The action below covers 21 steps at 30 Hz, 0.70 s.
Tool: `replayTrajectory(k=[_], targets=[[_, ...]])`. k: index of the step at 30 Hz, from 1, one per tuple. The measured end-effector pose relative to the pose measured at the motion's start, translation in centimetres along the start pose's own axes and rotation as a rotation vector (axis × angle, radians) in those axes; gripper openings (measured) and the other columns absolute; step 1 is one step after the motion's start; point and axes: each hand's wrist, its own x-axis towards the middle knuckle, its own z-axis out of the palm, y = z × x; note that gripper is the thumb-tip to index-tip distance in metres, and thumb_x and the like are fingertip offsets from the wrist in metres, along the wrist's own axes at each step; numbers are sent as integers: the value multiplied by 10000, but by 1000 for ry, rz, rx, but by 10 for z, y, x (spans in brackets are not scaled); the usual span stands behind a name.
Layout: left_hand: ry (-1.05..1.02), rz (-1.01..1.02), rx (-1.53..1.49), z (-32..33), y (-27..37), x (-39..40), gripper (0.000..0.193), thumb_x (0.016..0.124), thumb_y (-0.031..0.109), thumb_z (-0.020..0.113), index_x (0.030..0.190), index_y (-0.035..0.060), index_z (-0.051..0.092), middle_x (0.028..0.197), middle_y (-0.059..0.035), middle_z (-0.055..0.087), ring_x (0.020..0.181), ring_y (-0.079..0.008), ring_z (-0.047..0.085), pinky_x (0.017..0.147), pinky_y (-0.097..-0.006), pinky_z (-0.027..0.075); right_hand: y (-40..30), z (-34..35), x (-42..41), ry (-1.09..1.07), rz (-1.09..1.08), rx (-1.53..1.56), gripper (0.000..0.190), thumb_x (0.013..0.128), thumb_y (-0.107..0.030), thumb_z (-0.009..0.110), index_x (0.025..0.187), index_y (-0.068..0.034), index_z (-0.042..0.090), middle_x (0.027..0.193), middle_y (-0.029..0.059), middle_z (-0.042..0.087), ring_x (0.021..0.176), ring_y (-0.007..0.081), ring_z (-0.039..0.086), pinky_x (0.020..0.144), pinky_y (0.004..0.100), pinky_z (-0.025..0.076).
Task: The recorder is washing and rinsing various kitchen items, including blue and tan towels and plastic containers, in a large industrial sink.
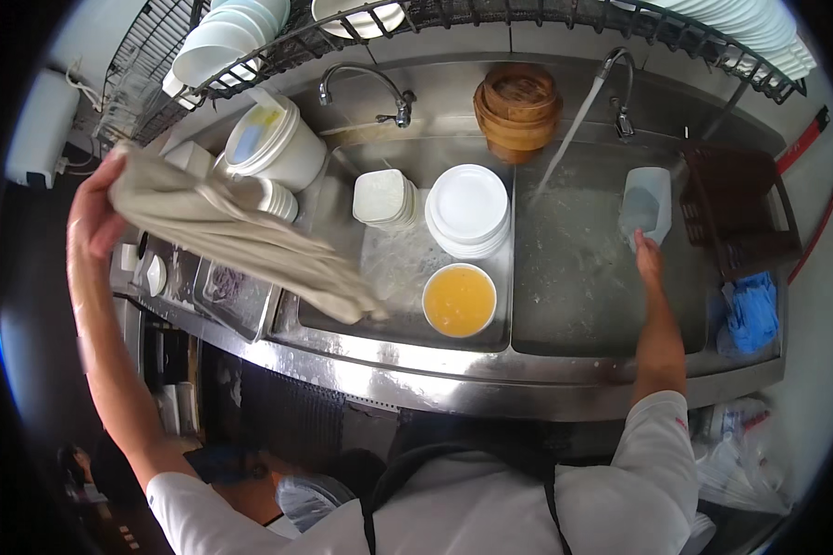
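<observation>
Raised at the far left, my left hand [103, 201] grips one end of a beige cloth [229, 225]. The cloth stretches, blurred, over the counter and the left sink basin [396, 298], hiding part of what lies below it. On the right, my right hand [648, 257] holds a translucent white plastic container [649, 198] above or in the water of the right basin [576, 291]. Water runs into this basin from the right faucet [625, 90]. In the left basin stand stacked white plates [470, 202], stacked squarish dishes [380, 196] and a bowl of orange-yellow liquid [459, 300].
Wooden steamer baskets [517, 111] stand at the back between the basins. A white bucket [284, 152] and a metal tray [232, 295] are on the left. A brown plastic crate [736, 201] and blue gloves [753, 312] sit at right. A dish rack [444, 17] hangs overhead.
</observation>
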Motion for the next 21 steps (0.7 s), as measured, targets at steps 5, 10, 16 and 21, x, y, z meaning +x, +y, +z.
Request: replayTrajectory(k=[5, 10, 16, 21], targets=[[145, -50, 467, 58, -61, 19, 170, 840, 79, 512, 1010, 73, 507, 860, -48, 585, 760, -161, 604, 713, -296, 509, -43, 16, 7, -240, 257, 85, 754, 796, -675, 410, 1026, 15, 606, 1074, 196, 586, 981, 313, 555, 859, 398, 403], [174, -5, 1147, 70, -92, 20, 164, 805, 114, 546, 953, 47, 532, 833, -81, 601, 760, -194, 609, 665, -318, 497, -58, 51, 4, -55, 300, 404, 664, 831, -595, 444, 1105, -3, 569, 1044, 114, 596, 943, 244, 555, 901, 356, 377], [-17, 29, 2049, 66, -171, 55, 250, 799, 205, 523, 881, -20, 593, 833, -234, 616, 841, -385, 595, 758, -430, 478, -14, 77, 62, -82, 523, 1142, 435, 891, -387, 397, 1213, -107, 484, 1061, 37, 580, 924, 169, 531, 951, 426, 303], [-299, 378, 2007, 18, -182, 77, 329, 855, 258, 485, 906, -45, 603, 877, -215, 624, 819, -342, 617, 749, -394, 486, -36, 67, 72, -202, 568, 1317, 467, 910, -403, 327, 1276, -120, 390, 1173, 39, 554, 1125, 172, 464, 1029, 505, 163]])
